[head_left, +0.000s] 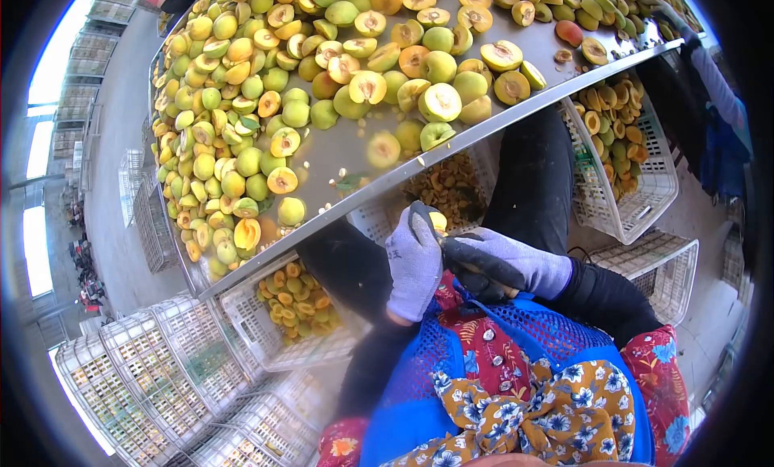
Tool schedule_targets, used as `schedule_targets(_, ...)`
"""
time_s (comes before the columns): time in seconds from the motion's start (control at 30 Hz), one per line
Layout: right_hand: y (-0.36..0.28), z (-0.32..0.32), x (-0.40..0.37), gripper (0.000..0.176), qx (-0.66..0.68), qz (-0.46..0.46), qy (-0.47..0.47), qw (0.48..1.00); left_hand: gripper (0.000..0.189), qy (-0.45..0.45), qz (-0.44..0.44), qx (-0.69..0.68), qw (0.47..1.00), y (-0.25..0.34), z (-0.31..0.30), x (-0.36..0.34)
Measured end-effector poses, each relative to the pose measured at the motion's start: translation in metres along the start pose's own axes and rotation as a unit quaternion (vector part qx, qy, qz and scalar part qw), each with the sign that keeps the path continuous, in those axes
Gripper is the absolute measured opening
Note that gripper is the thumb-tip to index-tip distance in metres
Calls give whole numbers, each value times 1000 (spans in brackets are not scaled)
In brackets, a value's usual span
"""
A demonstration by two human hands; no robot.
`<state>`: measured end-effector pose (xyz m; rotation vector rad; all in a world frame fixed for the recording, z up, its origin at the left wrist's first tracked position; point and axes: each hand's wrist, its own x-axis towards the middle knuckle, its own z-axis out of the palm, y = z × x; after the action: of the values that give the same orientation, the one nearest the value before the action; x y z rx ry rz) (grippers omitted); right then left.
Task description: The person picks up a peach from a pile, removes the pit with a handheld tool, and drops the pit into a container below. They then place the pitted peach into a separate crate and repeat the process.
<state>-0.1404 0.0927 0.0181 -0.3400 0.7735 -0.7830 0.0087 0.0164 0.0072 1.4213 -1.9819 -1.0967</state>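
My left hand (414,264), in a lavender glove with black fingers, pinches a yellow piece of stone fruit (438,222). Close beside it, my right hand (509,265) in a matching glove is closed. The light brown end of a handle (509,291) pokes out under its fingers; the rest of that tool is hidden. Both hands are in front of my chest, near the table edge. Below and beyond them stands a crate with pits and fruit scraps (447,189).
A metal table (322,164) bears heaps of halved and whole yellow-green stone fruit (234,120). Crates of fruit halves stand at left (297,306) and right (613,132). Plastic crates (153,370) stack at lower left. A co-worker's gloved hand (669,19) reaches over the far right.
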Motion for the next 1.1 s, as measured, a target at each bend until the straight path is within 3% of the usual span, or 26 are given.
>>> schedule_targets(0.03, -3, -1, -1, 37, 56, 26, -8, 998, 27, 12, 33, -21, 999, -3, 2, -2)
schedule_targets(0.07, -4, -4, -2, 34, 239, 112, -71, 962, 27, 23, 66, -42, 997, -5, 3, -4)
schedule_targets(0.17, 3, -11, 2, 33, 317, 117, -128, 932, 29, 49, 100, -136, 984, -3, 2, -1)
schedule_targets(0.2, 0, -10, 1, 33, 357, 138, -126, 915, 30, 26, 60, -185, 981, -11, 5, -3)
schedule_targets(0.3, 5, -10, 5, 34, 328, 137, -153, 922, 31, -66, -6, -109, 992, -15, 2, -1)
schedule_targets(0.33, 4, -6, -2, 34, 206, 102, -54, 972, 31, -48, 49, -15, 998, -23, 5, -5)
schedule_targets(0.37, 6, -2, -1, 34, 187, 85, -25, 978, 32, -20, 99, 80, 992, -24, 6, -5)
schedule_targets(0.43, 9, 3, 0, 35, 145, 49, 32, 988, 33, -46, 8, 35, 998, -17, 6, -5)
schedule_targets(0.47, 2, 4, -2, 37, 185, 59, -3, 981, 35, -36, 52, -8, 998, -16, 6, -4)
schedule_targets(0.53, 13, -12, 5, 38, 358, 130, -134, 915, 40, -17, 137, -90, 986, -17, 3, -4)
schedule_targets(0.57, 16, -17, 7, 38, 438, 161, -197, 862, 42, -54, 59, -199, 977, -22, 5, -5)
schedule_targets(0.63, 18, -21, 8, 40, 493, 185, -220, 821, 47, -125, -97, -405, 900, -37, 13, -4)
schedule_targets(0.7, 22, -20, 6, 41, 537, 205, -223, 787, 52, -192, -79, -375, 903, -34, 6, 1)
schedule_targets(0.77, 29, -22, 5, 42, 531, 220, -208, 792, 52, -227, -85, -394, 887, -32, 3, 0)
schedule_targets(0.87, 31, -25, 3, 42, 516, 242, -192, 799, 53, -218, 50, -323, 920, -30, -2, 1)
schedule_targets(0.93, 29, -25, 6, 42, 525, 231, -223, 788, 52, -216, 9, -354, 910, -27, -3, 1)
schedule_targets(0.97, 27, -23, 6, 42, 493, 203, -217, 817, 52, -214, -11, -369, 905, -26, -3, 1)
schedule_targets(1.03, 20, -17, 4, 42, 425, 148, -205, 869, 52, -125, -198, -510, 828, -37, 15, 3)
schedule_targets(1.07, 15, -13, 2, 42, 425, 120, -192, 876, 49, -49, -90, -338, 935, -34, 12, 2)
schedule_targets(1.1, 10, -9, -1, 42, 422, 95, -182, 883, 47, 17, -78, -255, 964, -46, 6, -1)
